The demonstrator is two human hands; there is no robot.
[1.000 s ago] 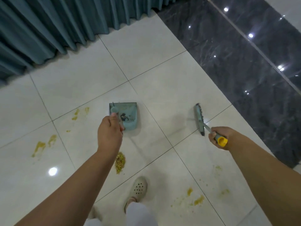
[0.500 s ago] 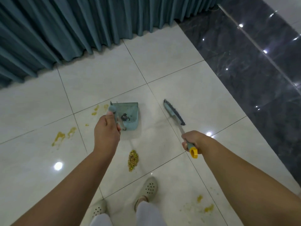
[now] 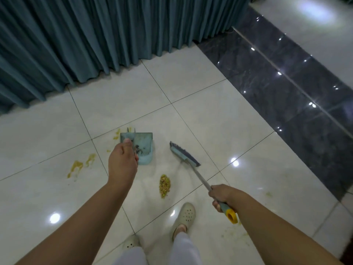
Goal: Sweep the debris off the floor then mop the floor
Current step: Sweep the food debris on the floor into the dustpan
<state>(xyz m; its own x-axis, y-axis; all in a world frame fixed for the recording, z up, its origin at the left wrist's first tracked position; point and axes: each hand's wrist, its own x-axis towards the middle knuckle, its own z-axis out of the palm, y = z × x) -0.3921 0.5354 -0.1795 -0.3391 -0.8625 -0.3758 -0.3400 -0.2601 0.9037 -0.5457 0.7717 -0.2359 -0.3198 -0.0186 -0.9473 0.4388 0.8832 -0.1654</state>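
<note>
My left hand (image 3: pixel 123 162) grips the handle of a light blue dustpan (image 3: pixel 144 148) that holds a bit of dark dirt and hangs over the white tiled floor (image 3: pixel 219 119). My right hand (image 3: pixel 222 196) grips the grey handle of a broom, near its yellow end cap (image 3: pixel 231 216). The blue broom head (image 3: pixel 184 153) sits to the right of the dustpan. A small heap of yellow-green debris (image 3: pixel 164 185) lies on the tile between the dustpan and my feet. Yellow smears (image 3: pixel 76 168) stain the floor at the left, and more (image 3: pixel 116 133) behind the dustpan.
A teal pleated curtain (image 3: pixel 95 35) hangs along the back. A dark glossy tile band (image 3: pixel 286 96) runs diagonally at the right. My feet in pale clogs (image 3: pixel 185 213) stand below the debris heap. Faint yellow specks (image 3: pixel 242 234) lie under my right arm.
The broom head has swung left from the far right toward the dustpan. My right hand has drawn nearer to my body. My view has shifted, showing more curtain.
</note>
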